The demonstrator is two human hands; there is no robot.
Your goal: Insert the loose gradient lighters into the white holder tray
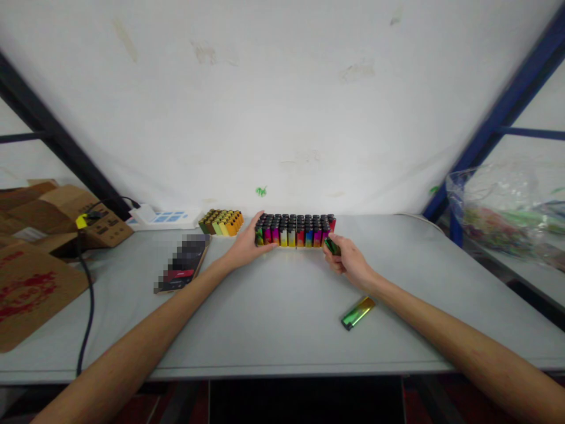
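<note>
A block of several upright multicoloured lighters with black tops [295,229] stands on the grey table [273,318] near the wall. My left hand [247,247] rests against the block's left end, thumb on top and fingers spread. My right hand [346,258] is closed on a green lighter [332,245] at the block's right front corner. Another green-and-gold lighter [358,312] lies flat on the table beside my right forearm.
A smaller tray of yellow and green lighters [221,222] sits left of the block. A white power strip [159,217], a phone [183,271], cardboard boxes [39,247] and a black cable [88,294] fill the left. A plastic bag [498,212] lies at right.
</note>
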